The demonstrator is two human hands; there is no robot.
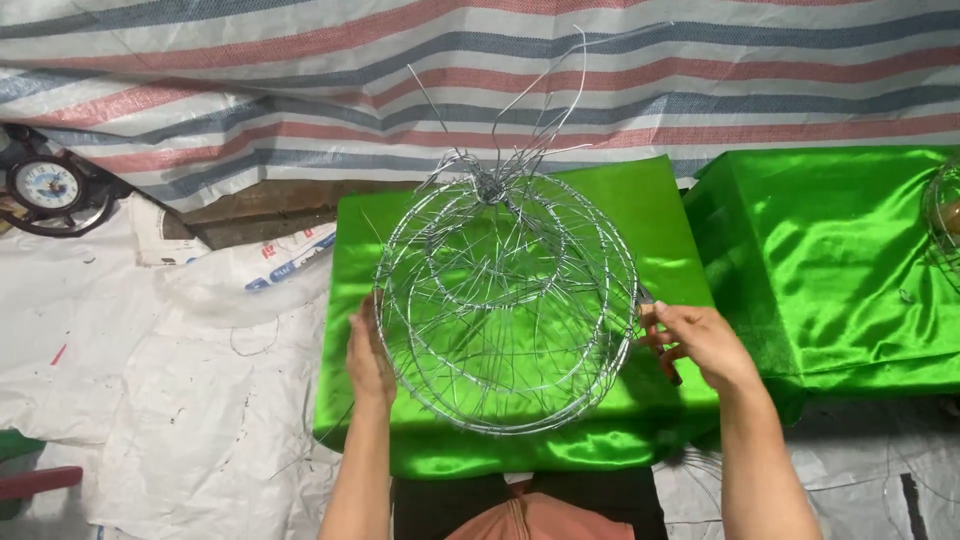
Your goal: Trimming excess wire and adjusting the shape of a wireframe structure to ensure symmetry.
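Round wire basket frame [505,305] stands on a green satin-covered desk [660,210], loose wire ends sticking up from its knotted top; left hand [368,352] lies flat against its left rim, fingers partly hidden behind the wires, while right hand [700,338] pinches the right rim, its fingertips hard to make out. A second wire frame [942,210] is cut off at the right edge. A white sack [290,255] with blue and red print lies crumpled left of the desk, near a round clock [45,185].
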